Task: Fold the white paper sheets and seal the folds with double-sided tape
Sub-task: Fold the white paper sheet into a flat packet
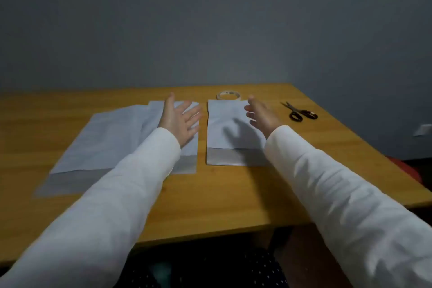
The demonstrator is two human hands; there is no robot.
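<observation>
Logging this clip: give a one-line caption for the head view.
Both open hands, left hand and right hand, above white paper sheets on a wooden table, beside tape roll and black-handled scissors.

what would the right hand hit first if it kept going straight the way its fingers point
Probably the tape roll. The right hand hovers open over the folded paper, fingers aimed forward and slightly left toward the roll at the paper's far edge. Height is unclear, so it may pass above the roll.

Surface (233,194) carried: overlapping sheets (105,138) at left; folded sheet (229,129) right of them; tape roll (228,95) behind it; scissors (300,112) far right.
</observation>
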